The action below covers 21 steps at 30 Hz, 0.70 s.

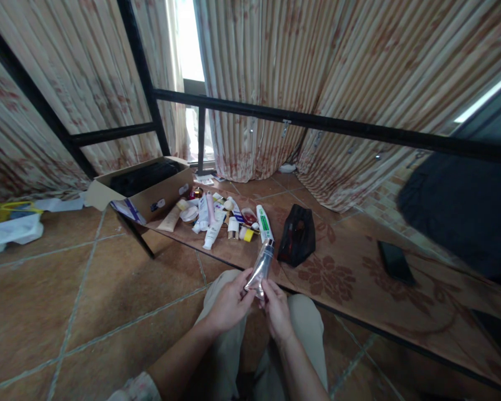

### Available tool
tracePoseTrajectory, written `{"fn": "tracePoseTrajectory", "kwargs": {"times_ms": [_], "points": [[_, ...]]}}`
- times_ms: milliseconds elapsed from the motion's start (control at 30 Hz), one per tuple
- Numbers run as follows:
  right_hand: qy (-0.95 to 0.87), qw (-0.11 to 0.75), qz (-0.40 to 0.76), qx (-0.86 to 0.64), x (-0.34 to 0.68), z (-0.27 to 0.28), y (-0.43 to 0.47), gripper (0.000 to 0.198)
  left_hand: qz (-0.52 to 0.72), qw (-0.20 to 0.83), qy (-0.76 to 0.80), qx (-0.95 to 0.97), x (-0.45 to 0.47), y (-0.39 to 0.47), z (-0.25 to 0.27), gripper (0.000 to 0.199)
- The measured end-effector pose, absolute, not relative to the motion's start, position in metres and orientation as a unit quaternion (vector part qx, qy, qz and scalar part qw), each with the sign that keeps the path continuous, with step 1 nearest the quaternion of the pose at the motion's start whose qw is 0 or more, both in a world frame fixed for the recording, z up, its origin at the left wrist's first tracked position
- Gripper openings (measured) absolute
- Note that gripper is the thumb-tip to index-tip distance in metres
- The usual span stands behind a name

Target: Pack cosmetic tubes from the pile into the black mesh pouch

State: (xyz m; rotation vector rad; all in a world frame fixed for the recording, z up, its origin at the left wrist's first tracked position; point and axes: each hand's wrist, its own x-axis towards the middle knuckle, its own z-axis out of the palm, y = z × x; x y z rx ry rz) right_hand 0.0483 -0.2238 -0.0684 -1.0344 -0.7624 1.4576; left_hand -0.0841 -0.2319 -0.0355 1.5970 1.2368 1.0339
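Note:
Both of my hands hold a shiny silver-pink squeeze tube [260, 270] above my knees, its cap end tilted up and away from me. My left hand [232, 298] grips the lower left side of the tube. Against its lower right edge, the fingers of my right hand [277, 310] are closed. Just beyond lies a white and green tube [264, 223] on the low bench. Left of it is a heap of cosmetics, among them a white tube [214, 229], a pink bottle [210, 207] and a beige tube [169, 219]. A dark mesh pouch [297, 235] stands to the right.
An open cardboard box [167, 196] with something black inside stands at the bench's left end. A dark phone [396, 262] lies on the patterned bench top [342, 278]. Behind run a black metal rail [250, 108] and long curtains [267, 55].

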Motion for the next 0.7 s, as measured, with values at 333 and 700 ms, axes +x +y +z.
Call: {"fn": "tracePoseTrajectory", "kwargs": {"times_ms": [333,700], "points": [[-0.323,0.566,0.621,-0.436,0.0489,-0.0722,-0.2227,0.029,0.413,0.451,0.489,0.622,-0.0854,-0.2318,-0.0366,0.046],[-0.322,0.558,0.625,-0.441,0.0491,-0.0726,-0.2226,0.032,0.444,0.425,0.490,0.618,-0.0838,-0.2323,-0.0368,0.047]]}}
